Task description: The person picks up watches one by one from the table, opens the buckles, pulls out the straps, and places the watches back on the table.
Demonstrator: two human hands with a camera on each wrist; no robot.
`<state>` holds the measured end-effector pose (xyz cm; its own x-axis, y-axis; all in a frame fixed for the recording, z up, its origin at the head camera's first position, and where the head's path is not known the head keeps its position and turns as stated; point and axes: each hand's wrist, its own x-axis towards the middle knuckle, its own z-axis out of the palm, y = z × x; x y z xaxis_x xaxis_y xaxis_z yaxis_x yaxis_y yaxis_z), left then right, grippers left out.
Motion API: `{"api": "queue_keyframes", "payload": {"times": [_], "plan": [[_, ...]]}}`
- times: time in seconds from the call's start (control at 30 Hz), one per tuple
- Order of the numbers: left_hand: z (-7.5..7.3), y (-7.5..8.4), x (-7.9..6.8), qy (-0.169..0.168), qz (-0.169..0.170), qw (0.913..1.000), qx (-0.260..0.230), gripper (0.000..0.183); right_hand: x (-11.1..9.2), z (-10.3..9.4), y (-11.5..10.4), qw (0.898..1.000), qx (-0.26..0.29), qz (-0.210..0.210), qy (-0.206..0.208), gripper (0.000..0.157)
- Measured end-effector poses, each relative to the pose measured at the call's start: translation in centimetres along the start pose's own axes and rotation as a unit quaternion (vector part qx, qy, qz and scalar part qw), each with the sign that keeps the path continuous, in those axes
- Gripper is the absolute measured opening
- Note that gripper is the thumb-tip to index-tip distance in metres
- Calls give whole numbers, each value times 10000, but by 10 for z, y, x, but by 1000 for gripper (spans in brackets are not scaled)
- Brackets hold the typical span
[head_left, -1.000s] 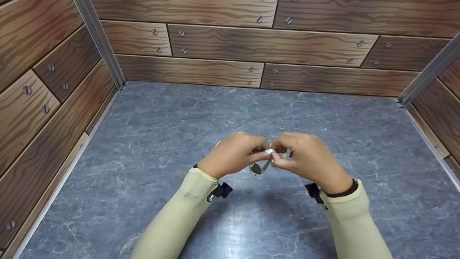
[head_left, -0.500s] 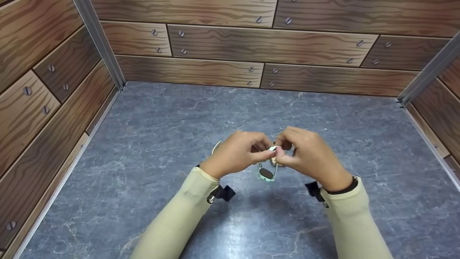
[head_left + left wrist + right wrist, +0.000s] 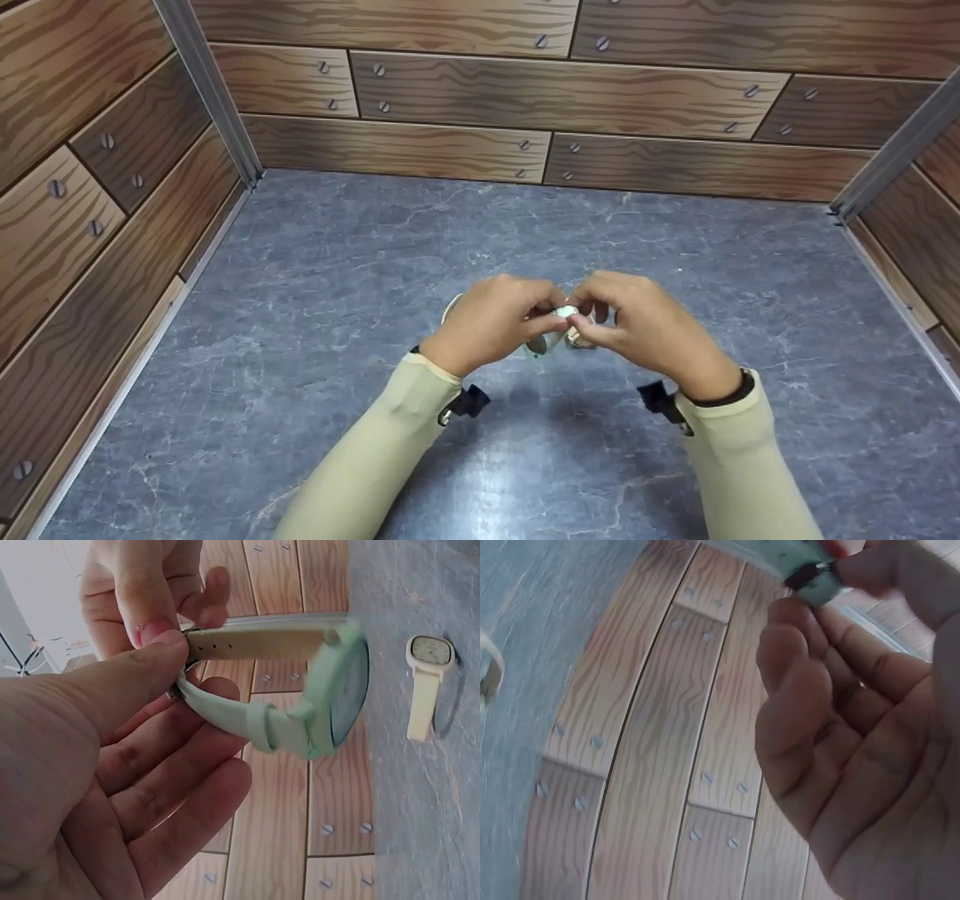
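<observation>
Both hands hold a mint-green wristwatch [image 3: 330, 705] in the air by the strap's buckle end. My left hand [image 3: 491, 322] pinches the strap between thumb and forefinger, with the other fingers loosely bent below. Fingertips of my right hand [image 3: 645, 322] pinch the same spot from the other side. The strap forms a loop and the dial hangs below the hands. In the right wrist view, the dark buckle [image 3: 806, 575] shows near the right fingertips. Whether the buckle is fastened is hidden by the fingers.
A cream square-faced watch [image 3: 431, 651] lies on the grey marbled table [image 3: 480, 232]. Behind the left hand a pale curved band [image 3: 451, 307] is partly visible. Wood-patterned walls [image 3: 450, 146] enclose the back and sides.
The hanging dial swung right and into fuller view half a second ago, then back left beneath the hands. Both hands shifted only slightly, keeping their pinch on the strap.
</observation>
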<state>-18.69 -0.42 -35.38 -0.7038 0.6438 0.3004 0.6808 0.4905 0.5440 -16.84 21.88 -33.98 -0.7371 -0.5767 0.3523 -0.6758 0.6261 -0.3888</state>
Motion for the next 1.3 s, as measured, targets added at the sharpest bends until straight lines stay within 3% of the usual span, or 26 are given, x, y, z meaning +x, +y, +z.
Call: {"api": "queue_keyframes", "payload": {"times": [0.23, 0.47, 0.6, 0.77, 1.3], "plan": [[-3, -1, -1, 8, 12, 9993, -377, 19, 0, -1, 4, 9966, 773, -225, 192, 15], [-2, -4, 1, 259, -33, 9945, -1017, 13, 1, -4, 5, 9838, 1637, 294, 676, 8], [-1, -5, 2, 277, -57, 9938, -1075, 15, 1, -3, 5, 9846, 1518, 504, 709, 6], [-1, -6, 1, 235, 63, 9936, -1105, 18, 2, -1, 6, 9930, 1026, 352, 459, 8], [-5, -6, 0, 399, -100, 9895, -1388, 23, 4, -1, 3, 9907, 1243, 303, 459, 12]]}}
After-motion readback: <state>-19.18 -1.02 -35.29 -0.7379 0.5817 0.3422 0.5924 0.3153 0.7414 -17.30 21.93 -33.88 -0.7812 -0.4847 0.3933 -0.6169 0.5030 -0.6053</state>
